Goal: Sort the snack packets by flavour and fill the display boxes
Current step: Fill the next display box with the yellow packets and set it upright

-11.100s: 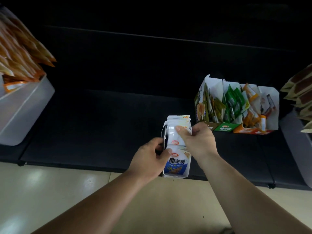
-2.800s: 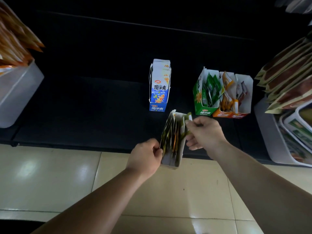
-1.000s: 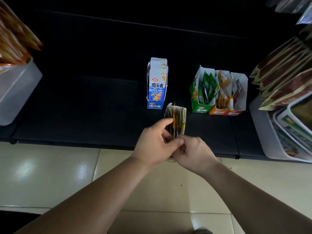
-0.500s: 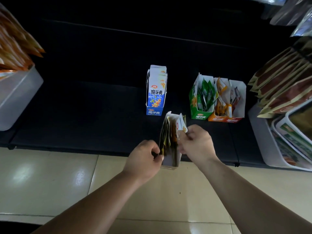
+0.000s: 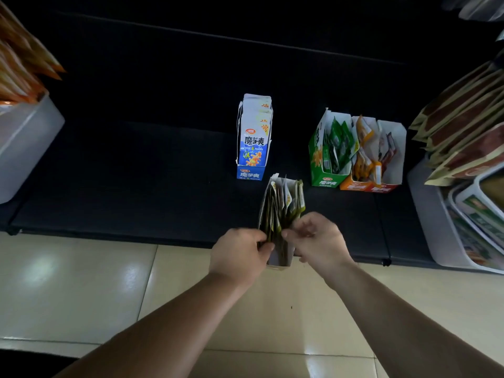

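I hold a white display box (image 5: 281, 261) over the shelf's front edge. It is packed with olive-green snack packets (image 5: 281, 205). My left hand (image 5: 240, 255) grips the box and packets on the left side. My right hand (image 5: 319, 241) pinches the packets from the right. A blue display box (image 5: 252, 154), full of white-and-blue packets, stands upright on the dark shelf behind. Further right stand a green box (image 5: 326, 170) with green packets and an orange box (image 5: 365, 184) with orange and red packets.
The black shelf (image 5: 136, 173) runs across the view above a cream tiled floor (image 5: 81, 282). A white bin (image 5: 24, 143) with orange packets sits at far left. White trays (image 5: 441, 236) with large brown packets fill the right side.
My right hand dropped from the top of the packets to their lower right side, and my left hand shifted up against the packets. The box stays in my hands.
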A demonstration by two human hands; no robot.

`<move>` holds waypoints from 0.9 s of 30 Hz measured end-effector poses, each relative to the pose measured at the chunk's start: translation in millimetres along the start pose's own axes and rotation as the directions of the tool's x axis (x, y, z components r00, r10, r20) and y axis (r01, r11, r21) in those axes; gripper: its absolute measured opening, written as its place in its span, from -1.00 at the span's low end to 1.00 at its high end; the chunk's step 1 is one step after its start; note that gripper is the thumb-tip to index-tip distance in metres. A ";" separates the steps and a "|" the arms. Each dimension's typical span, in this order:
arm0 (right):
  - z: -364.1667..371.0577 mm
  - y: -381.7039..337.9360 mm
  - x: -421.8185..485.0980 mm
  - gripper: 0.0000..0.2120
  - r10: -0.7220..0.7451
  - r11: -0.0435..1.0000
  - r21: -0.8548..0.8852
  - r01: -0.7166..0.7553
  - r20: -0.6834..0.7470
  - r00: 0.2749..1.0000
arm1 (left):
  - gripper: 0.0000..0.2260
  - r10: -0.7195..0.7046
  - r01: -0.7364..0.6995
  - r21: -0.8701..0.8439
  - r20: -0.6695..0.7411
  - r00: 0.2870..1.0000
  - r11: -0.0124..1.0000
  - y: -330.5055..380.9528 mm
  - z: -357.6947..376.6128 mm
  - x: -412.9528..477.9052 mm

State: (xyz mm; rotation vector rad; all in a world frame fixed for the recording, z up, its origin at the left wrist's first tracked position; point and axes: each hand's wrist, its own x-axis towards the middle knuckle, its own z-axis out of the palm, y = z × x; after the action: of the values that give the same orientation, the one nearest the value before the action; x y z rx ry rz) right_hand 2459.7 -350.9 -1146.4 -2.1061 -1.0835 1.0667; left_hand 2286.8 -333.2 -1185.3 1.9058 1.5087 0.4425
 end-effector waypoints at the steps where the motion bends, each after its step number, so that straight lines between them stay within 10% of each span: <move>1: 0.4 4.3 -0.9 -0.89 -0.039 0.998 -0.049 0.040 0.026 0.999 | -0.64 0.000 -0.001 -0.007 -0.002 1.000 1.000 0.0 0.9 -0.5; 18: 2.7 6.2 0.6 -0.79 -0.040 0.998 -0.051 0.040 0.008 0.999 | -0.87 -0.011 -0.046 -0.445 -0.124 0.992 0.894 15.4 -35.5 34.9; 27: -2.8 1.7 4.1 -0.82 0.038 0.992 0.116 -0.037 -0.004 0.999 | -0.74 -0.048 -0.008 -0.319 -0.168 0.985 0.948 11.8 -18.8 36.1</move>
State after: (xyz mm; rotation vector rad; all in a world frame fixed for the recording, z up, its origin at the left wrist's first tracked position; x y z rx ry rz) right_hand 2464.3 -348.7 -1147.8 -2.0435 -0.9583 1.1130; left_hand 2293.7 -294.9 -1168.5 1.6303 1.4616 0.8106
